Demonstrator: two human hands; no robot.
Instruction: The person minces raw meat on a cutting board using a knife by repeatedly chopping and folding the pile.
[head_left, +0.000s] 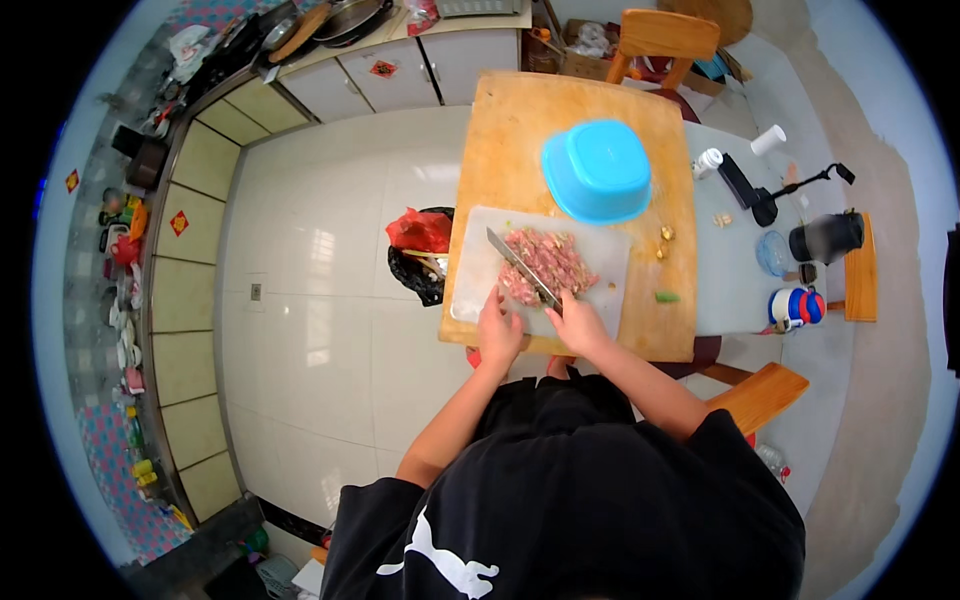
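My right hand (581, 328) grips the handle of a kitchen knife (521, 266). The blade slants up and to the left across a mound of minced meat (551, 255) flecked with pale green bits. Under the meat lies a white plastic cutting board (474, 247). My left hand (499, 334) is at the board's front edge, just left of the meat's near end, fingers apart with nothing seen in them. Behind the board, an upturned light-blue plastic basin (600, 169) sits on the wooden table (506, 142).
Right of the board lie ginger pieces (666, 234) and a green vegetable piece (667, 297). A waste bin lined with black plastic (420, 281) stands against the table's left side. A side table (739, 300) at right holds a blue-and-red bottle (796, 307) and a black stand (765, 206).
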